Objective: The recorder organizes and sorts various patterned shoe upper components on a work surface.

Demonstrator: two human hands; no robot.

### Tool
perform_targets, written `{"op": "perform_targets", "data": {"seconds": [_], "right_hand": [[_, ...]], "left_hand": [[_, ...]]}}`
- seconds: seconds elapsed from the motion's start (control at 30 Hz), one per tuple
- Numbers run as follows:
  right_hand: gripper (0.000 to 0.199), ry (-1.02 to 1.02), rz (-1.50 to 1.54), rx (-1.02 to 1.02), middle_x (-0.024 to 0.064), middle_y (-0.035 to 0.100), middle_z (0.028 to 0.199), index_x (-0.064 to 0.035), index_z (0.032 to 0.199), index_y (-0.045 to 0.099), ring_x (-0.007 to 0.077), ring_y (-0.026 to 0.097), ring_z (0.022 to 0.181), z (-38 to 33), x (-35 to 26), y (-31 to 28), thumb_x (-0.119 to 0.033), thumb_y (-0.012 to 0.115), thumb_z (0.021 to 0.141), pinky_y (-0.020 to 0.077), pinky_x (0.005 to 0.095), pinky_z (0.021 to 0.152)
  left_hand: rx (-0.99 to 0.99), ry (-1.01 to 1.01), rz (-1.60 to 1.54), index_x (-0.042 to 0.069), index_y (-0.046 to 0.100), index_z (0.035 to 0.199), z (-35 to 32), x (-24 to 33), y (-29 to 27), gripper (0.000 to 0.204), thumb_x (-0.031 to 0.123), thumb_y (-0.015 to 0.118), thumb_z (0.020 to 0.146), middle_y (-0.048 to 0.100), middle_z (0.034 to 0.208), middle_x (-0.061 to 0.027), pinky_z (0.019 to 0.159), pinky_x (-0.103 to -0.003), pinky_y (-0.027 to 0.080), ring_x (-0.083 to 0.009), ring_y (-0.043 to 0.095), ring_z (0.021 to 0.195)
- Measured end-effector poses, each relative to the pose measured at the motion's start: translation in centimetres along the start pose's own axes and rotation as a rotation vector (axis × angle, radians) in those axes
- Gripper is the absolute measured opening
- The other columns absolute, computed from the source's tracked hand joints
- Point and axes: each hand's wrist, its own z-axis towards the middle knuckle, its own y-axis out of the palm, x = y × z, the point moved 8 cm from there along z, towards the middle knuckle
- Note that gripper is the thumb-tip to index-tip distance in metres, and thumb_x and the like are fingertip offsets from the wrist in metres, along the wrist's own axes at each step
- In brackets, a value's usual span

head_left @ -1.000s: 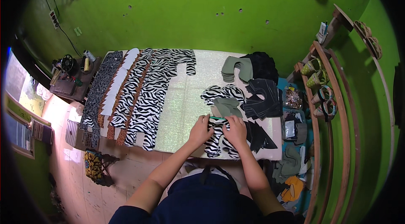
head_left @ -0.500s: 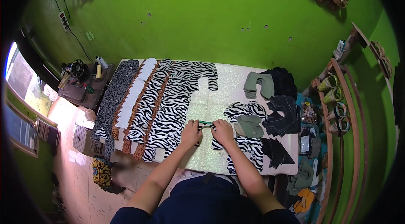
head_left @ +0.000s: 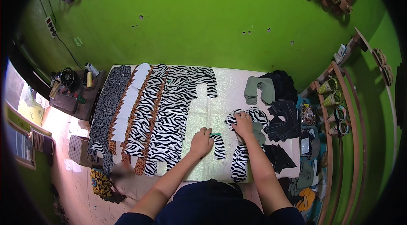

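My left hand point(head_left: 201, 142) is closed over one end of a curved zebra-print fabric piece point(head_left: 219, 146) on the table, with a green strip along its upper edge. The rest of that piece curves down to the right of my fingers. Farther right, my right hand point(head_left: 243, 125) curls its fingers around the near left part of a zebra-print piece in a pile point(head_left: 256, 114). Its fingertips are partly hidden against the pattern. Just beside that wrist lie grey-green cut pieces point(head_left: 258, 133), and below it more zebra-print pieces point(head_left: 240, 163).
Overlapping rows of zebra-print point(head_left: 169, 119), white point(head_left: 129, 102) and dark patterned pieces point(head_left: 111, 106) cover the table's left part. Grey-green U-shaped pieces point(head_left: 259, 89) and black pieces point(head_left: 283, 119) lie at right. A sewing machine point(head_left: 68, 78) stands left; a wooden shoe rack point(head_left: 345, 140) stands right.
My right hand has left the green-edged piece and moved right to the zebra-print pile. My left hand stays at that piece, which now lies curving downward. The view has shifted slightly.
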Motion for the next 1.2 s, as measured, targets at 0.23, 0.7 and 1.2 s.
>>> {"op": "perform_targets", "data": {"seconds": [0.23,0.7,1.2], "right_hand": [[0.019,-0.127,0.094,0.334,0.0084,0.059,0.093,-0.0069,0.095,0.061,0.0255,0.057,0.087,0.6,-0.4,-2.3,-0.015,0.059,0.078,0.0452,0.0372,0.077],[0.026,-0.554,0.333,0.313,0.0112,0.058,0.098,-0.0048,0.101,0.062,0.0284,0.056,0.094,-4.8,-10.1,-3.0,-0.009,0.06,0.076,0.044,0.0382,0.084],[0.035,0.112,0.882,-0.089,0.0122,0.064,0.092,-0.0009,0.111,0.056,0.0147,0.058,0.076,-4.3,-5.0,5.5,-0.013,0.066,0.079,0.0461,0.0262,0.07]], "left_hand": [[-0.129,-0.051,-0.17,0.002,0.052,0.115,1.7,0.6,0.7,0.038,0.022,0.053,0.083,0.052,0.111,-0.0191,0.083,-0.039,0.045,-0.0343,0.055,0.096],[-0.33,-0.603,-1.335,-0.004,0.053,0.102,1.9,-4.7,2.1,0.016,0.003,0.051,0.088,0.062,0.095,-0.0102,0.083,-0.022,0.049,-0.0134,0.062,0.086],[-0.157,-0.411,-0.734,-0.002,0.061,0.091,-0.5,-9.3,1.1,0.015,0.01,0.062,0.082,0.06,0.073,-0.0024,0.06,-0.02,0.044,-0.0072,0.053,0.066]]}}
